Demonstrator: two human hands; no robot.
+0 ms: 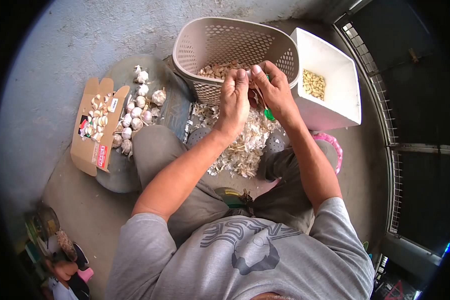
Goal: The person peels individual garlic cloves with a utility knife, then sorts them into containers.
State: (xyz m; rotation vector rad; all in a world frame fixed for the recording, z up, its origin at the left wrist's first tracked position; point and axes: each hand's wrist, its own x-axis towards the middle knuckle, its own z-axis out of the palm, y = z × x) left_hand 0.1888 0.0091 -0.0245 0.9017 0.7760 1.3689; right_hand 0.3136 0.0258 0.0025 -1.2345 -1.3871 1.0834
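Observation:
My left hand (233,102) and my right hand (276,95) meet at the fingertips over the near edge of the plastic basket (197,82). Between the fingertips is a small whitish piece, seemingly a garlic clove (249,74). A green-handled tool (269,114) hangs beneath my right hand, its blade mostly hidden. Unpeeled cloves (216,71) lie inside the basket. Below my hands, loose garlic skins (242,145) cover the floor between my feet.
Garlic bulbs (136,123) sit on a round surface (116,174) at left, beside a cardboard box (88,158) holding cloves. A white container (337,95) with peeled cloves (313,84) stands at right. Metal mesh gates (397,190) are farther right; assorted items lie lower left.

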